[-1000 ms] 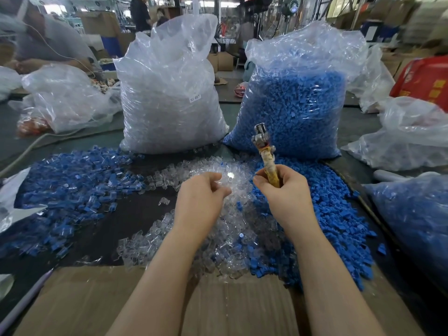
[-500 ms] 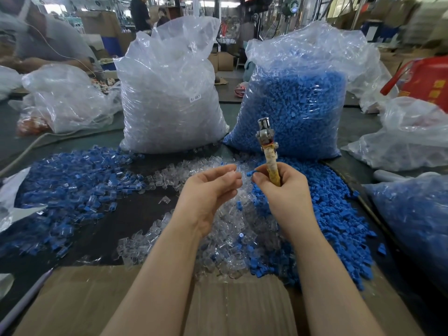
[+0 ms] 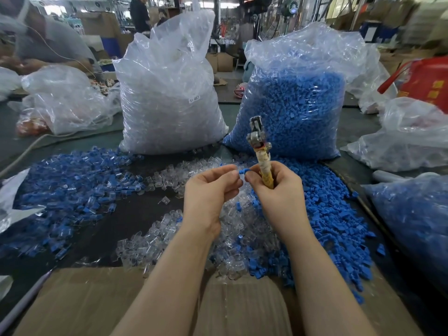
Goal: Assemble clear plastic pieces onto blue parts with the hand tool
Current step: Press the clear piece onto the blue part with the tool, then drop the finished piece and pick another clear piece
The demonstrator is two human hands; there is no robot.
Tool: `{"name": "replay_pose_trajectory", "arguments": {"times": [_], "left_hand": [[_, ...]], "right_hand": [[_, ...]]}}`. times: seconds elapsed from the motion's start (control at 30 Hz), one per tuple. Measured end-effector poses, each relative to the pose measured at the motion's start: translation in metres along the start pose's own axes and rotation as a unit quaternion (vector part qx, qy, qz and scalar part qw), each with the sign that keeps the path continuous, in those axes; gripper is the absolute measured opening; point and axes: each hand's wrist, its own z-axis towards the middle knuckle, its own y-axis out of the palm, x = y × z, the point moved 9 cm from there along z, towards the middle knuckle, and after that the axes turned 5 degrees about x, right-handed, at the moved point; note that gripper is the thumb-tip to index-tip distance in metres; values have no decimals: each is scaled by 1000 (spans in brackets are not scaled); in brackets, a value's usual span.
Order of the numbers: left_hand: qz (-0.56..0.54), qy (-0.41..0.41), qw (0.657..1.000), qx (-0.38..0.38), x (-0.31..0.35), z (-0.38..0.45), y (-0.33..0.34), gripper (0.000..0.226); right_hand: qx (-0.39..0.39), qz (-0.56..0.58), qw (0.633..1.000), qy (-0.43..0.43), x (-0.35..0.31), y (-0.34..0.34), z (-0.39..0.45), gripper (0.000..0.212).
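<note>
My right hand (image 3: 278, 197) grips the hand tool (image 3: 260, 154) upright by its tape-wrapped handle, metal head pointing up. A small blue part (image 3: 242, 170) sits between the fingertips of both hands. My left hand (image 3: 208, 192) pinches that part from the left; whether it also holds a clear piece is hidden. Under my hands lies a heap of loose clear pieces (image 3: 169, 236). Loose blue parts (image 3: 332, 214) spread to the right. A pile of assembled blue-and-clear pieces (image 3: 65, 185) covers the table's left side.
A tall bag of clear pieces (image 3: 167, 103) and a tall bag of blue parts (image 3: 295, 110) stand behind the piles. More plastic bags (image 3: 412, 139) lie right and left. Cardboard (image 3: 97, 301) covers the near edge. A person sits at the far left.
My left hand rose from the clear heap and met my right hand's fingertips. A blue part now shows between the two hands. The tool stayed upright.
</note>
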Motion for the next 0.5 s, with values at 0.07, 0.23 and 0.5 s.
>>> {"name": "replay_pose_trajectory", "arguments": {"times": [0.07,0.23,0.5], "left_hand": [[-2,11,1000,-1,2,-2,1,8],[0,36,999,8,9,-6,2,8],[43,105,993,14,22,-12,4,11]], "right_hand": [[8,-4,1000,-8,-1,-1,0,13],[37,-21,999,-30,-5,-5,-1,14],[51,-21,998,-37,-11,-5,-3,11]]}}
